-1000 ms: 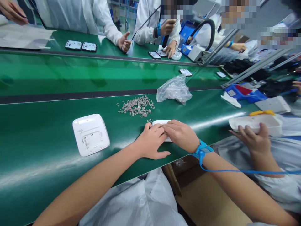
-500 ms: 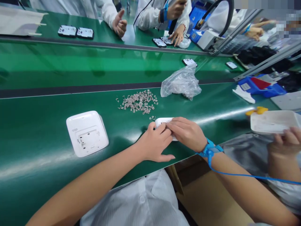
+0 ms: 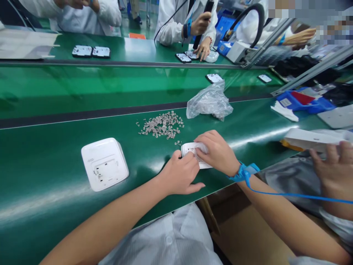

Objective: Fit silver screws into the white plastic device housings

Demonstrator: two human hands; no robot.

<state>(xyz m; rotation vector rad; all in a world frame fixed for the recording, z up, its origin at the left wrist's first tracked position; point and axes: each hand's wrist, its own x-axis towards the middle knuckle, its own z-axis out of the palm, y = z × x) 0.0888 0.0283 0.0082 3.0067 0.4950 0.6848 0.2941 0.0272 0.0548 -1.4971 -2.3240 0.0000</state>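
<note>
On the green bench lies a small white plastic housing point(image 3: 202, 162), partly covered by both hands. My left hand point(image 3: 182, 173) has its fingers curled on the housing's left side, with the thumb stretched out toward the bench edge. My right hand point(image 3: 217, 152), with a blue strap at the wrist, grips the housing's right side. Whether small parts sit under the fingertips is hidden. Just behind the hands is a heap of small metal pieces point(image 3: 162, 125). A second white housing point(image 3: 104, 164) lies to the left, its recess facing up.
Behind the heap is a clear plastic bag point(image 3: 209, 101). Beyond it runs a green conveyor point(image 3: 116, 86) with black-and-white units. Blue bins point(image 3: 306, 101) stand at the right. A neighbour's hand point(image 3: 335, 169) is beside a white part at right. People work across the bench.
My right hand has shifted on the housing, uncovering more of its face. The neighbour's white part has been tilted. Across the bench, a person's hand has left the table. The view has shifted slightly.
</note>
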